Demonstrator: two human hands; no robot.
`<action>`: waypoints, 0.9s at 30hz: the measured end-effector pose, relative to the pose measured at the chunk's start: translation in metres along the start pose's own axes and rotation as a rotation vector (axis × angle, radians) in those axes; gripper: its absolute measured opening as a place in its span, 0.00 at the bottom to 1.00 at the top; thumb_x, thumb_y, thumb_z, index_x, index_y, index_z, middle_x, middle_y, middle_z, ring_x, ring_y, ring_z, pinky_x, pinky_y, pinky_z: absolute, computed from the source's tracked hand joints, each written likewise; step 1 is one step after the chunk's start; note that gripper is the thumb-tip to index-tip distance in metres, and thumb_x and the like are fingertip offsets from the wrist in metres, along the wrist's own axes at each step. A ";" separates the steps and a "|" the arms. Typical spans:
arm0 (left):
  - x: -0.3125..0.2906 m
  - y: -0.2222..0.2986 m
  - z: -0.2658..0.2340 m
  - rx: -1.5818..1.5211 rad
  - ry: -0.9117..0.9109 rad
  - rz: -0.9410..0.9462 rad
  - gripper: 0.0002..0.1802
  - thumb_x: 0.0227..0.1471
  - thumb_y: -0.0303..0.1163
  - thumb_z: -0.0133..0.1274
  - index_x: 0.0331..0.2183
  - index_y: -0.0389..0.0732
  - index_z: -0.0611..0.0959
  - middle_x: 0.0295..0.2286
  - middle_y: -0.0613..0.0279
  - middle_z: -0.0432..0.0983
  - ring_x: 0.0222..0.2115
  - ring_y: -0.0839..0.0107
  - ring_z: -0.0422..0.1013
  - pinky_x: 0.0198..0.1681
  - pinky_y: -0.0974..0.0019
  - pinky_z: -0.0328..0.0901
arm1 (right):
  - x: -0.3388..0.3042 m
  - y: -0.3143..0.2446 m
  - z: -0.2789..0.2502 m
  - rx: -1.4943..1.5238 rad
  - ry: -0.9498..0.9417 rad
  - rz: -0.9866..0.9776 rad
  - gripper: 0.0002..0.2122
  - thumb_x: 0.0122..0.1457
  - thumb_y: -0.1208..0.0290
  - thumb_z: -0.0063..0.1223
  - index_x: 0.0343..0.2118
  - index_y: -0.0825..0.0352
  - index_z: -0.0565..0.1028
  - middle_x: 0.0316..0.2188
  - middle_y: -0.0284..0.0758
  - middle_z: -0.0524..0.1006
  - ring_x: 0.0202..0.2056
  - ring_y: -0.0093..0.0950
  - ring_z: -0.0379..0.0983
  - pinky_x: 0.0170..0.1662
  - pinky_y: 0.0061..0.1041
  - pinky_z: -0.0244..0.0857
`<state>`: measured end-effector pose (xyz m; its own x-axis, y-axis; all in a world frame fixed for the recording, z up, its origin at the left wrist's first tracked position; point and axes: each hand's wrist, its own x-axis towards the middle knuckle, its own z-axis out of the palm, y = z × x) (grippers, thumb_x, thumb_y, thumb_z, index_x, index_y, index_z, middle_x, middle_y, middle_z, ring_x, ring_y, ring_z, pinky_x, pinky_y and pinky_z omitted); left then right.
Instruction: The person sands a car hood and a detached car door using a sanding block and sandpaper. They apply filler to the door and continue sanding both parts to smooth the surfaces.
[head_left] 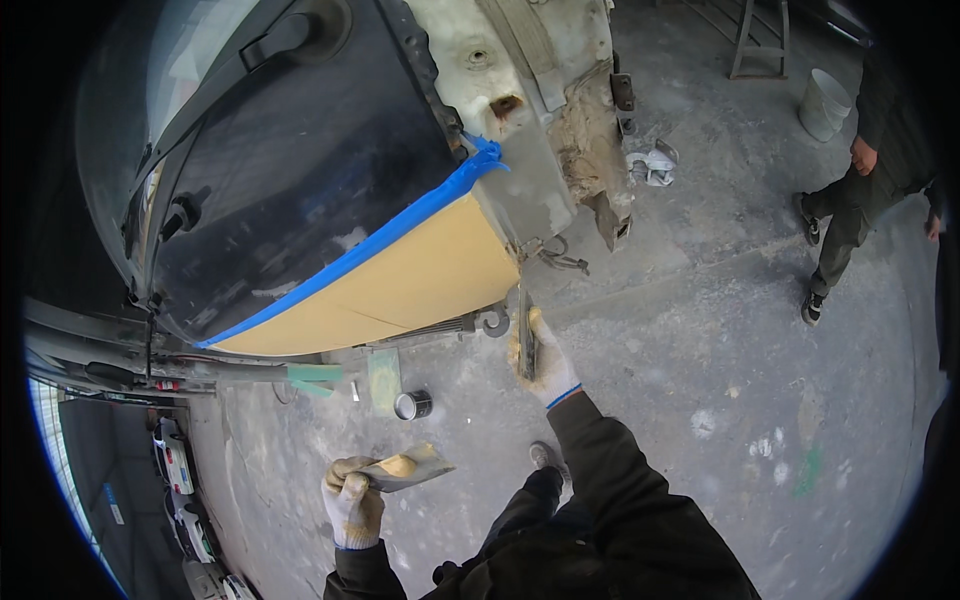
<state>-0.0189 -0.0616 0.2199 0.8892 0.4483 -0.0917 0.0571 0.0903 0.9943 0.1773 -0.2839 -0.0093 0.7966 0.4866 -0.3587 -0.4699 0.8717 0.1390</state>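
Note:
My gloved left hand (354,502) is closed on the edge of a flat metal putty plate (425,469), which bears a lump of yellowish filler (399,464). In my right hand (547,366), also gloved and closed, is a putty knife (524,330) seen nearly edge-on. Its blade tip points up at the right corner of a panel coated in smooth yellow filler (400,275); I cannot tell whether it touches. Blue masking tape (370,248) runs along the panel's upper border, below the dark windscreen area. Both gloves carry smears of filler.
An open can (412,405) stands on the grey floor below the panel, beside a stained green sheet (384,382). Loose wiring (560,257) hangs by the panel's right corner. To the right are another person (850,220), a white bucket (825,105) and a metal stand (762,45).

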 end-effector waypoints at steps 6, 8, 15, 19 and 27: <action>0.002 0.001 0.001 -0.016 0.032 0.005 0.21 0.48 0.35 0.69 0.35 0.29 0.81 0.33 0.48 0.82 0.31 0.64 0.78 0.39 0.63 0.73 | -0.013 0.001 0.029 -0.177 0.120 -0.112 0.19 0.66 0.48 0.56 0.42 0.62 0.77 0.26 0.30 0.78 0.22 0.24 0.74 0.25 0.25 0.72; 0.004 -0.002 -0.004 -0.008 0.034 -0.002 0.20 0.48 0.35 0.69 0.35 0.28 0.81 0.33 0.47 0.82 0.32 0.63 0.79 0.41 0.62 0.73 | -0.021 -0.004 0.042 -0.225 0.116 -0.133 0.19 0.66 0.49 0.56 0.42 0.63 0.77 0.26 0.30 0.78 0.22 0.24 0.74 0.25 0.24 0.71; 0.009 -0.005 0.001 -0.035 0.004 -0.018 0.19 0.48 0.33 0.66 0.37 0.27 0.81 0.34 0.45 0.82 0.33 0.61 0.79 0.44 0.61 0.73 | -0.040 -0.020 0.095 -0.299 0.080 -0.150 0.16 0.68 0.56 0.55 0.47 0.64 0.76 0.31 0.30 0.78 0.27 0.23 0.75 0.30 0.25 0.73; 0.009 0.001 0.009 -0.074 -0.013 -0.033 0.19 0.48 0.33 0.67 0.37 0.28 0.81 0.34 0.43 0.82 0.34 0.60 0.79 0.44 0.61 0.74 | -0.050 -0.026 0.111 -0.343 0.068 -0.151 0.16 0.68 0.57 0.56 0.50 0.64 0.76 0.33 0.30 0.79 0.28 0.23 0.77 0.32 0.25 0.76; 0.011 -0.006 0.007 -0.163 0.001 -0.036 0.23 0.49 0.39 0.70 0.37 0.31 0.80 0.35 0.44 0.82 0.35 0.61 0.79 0.44 0.61 0.74 | -0.064 -0.025 0.151 -0.346 0.040 -0.141 0.16 0.68 0.54 0.55 0.41 0.64 0.76 0.26 0.30 0.75 0.24 0.22 0.72 0.25 0.23 0.69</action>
<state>-0.0064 -0.0640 0.2130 0.8875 0.4428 -0.1273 0.0143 0.2496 0.9682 0.1956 -0.3282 0.1497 0.8505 0.3544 -0.3887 -0.4625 0.8558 -0.2317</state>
